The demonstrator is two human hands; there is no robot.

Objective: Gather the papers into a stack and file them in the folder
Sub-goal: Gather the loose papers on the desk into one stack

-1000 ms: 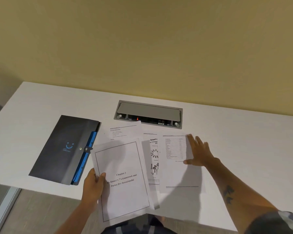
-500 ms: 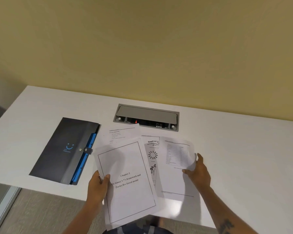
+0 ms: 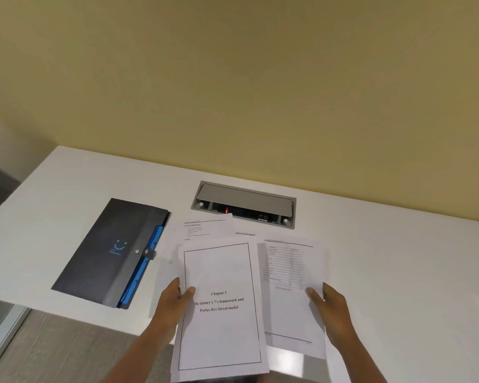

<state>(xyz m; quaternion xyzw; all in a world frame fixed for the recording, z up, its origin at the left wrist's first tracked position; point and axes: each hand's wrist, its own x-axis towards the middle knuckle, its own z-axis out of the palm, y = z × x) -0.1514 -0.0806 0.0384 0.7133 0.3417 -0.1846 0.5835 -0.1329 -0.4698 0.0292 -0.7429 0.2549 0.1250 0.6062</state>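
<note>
Two sheets picked up so far — left hand [image 3: 177,295] pinches the title page [image 3: 219,308], right hand [image 3: 331,305] grips the table sheet [image 3: 288,294] — more papers [image 3: 205,230] loose, folder [image 3: 114,250] shut.

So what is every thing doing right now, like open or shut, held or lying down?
Folder: shut, flat on the table.
Chapter 3 page: held by the left hand.
Table page: held by the right hand.
Back page: lying flat, partly covered.
Desk socket box: lid open.
</note>
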